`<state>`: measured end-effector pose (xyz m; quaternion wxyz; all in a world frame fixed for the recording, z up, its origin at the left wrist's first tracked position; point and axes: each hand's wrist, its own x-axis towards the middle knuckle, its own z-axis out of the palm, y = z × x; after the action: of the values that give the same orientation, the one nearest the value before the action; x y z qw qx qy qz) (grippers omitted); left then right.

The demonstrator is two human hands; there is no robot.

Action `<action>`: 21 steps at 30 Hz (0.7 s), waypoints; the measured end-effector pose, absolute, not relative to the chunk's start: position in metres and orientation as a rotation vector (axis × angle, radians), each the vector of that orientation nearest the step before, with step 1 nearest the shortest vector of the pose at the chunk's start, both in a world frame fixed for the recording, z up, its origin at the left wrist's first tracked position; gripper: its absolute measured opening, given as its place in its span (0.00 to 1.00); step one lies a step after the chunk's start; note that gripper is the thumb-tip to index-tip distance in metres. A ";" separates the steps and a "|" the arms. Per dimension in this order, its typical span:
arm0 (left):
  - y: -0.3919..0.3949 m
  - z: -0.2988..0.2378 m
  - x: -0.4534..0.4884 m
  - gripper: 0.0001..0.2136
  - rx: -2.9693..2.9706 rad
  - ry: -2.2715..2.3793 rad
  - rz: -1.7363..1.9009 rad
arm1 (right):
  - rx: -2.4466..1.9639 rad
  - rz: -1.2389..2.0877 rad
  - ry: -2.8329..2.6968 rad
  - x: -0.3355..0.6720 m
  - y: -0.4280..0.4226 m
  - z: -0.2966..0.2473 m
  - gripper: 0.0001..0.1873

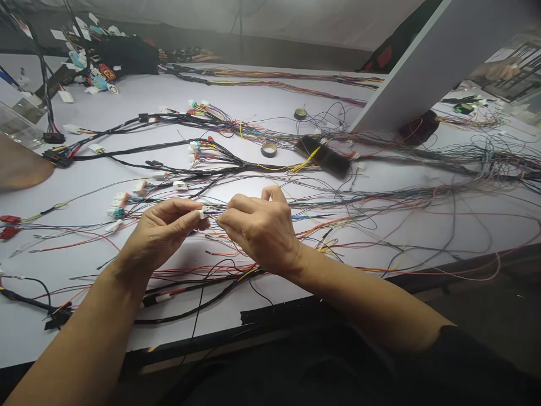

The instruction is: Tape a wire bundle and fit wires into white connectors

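Note:
Between the thumb and fingers of my left hand (163, 231) is a small white connector (203, 212). Thin wires (213, 214), one of them blue, run from its right side to my right hand (262, 228), whose fingers are pinched on them close to the connector. Both hands are raised a little over a spread of loose wires. Left of my left hand lie a white and teal connector (116, 212) and a white connector (180, 185) on the table.
Black-taped wire bundles (169, 151) cross the white table (228, 361). Two tape rolls (269, 149) (300, 114) and a dark phone (323, 157) lie behind my hands. Red connectors (9, 226) lie far left. A grey panel (406, 62) slants at the right; another person's hand (502, 70) shows beyond.

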<state>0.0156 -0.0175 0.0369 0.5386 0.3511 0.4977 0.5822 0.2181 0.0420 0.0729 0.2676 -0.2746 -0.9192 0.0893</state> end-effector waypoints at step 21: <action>-0.019 0.037 0.014 0.08 0.866 1.176 1.353 | -0.668 0.132 -2.420 0.221 0.041 0.061 0.17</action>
<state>0.0142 -0.0187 0.0375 0.5441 0.3648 0.4958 0.5702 0.2212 0.0407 0.0611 0.3086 -0.2526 -0.9157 0.0501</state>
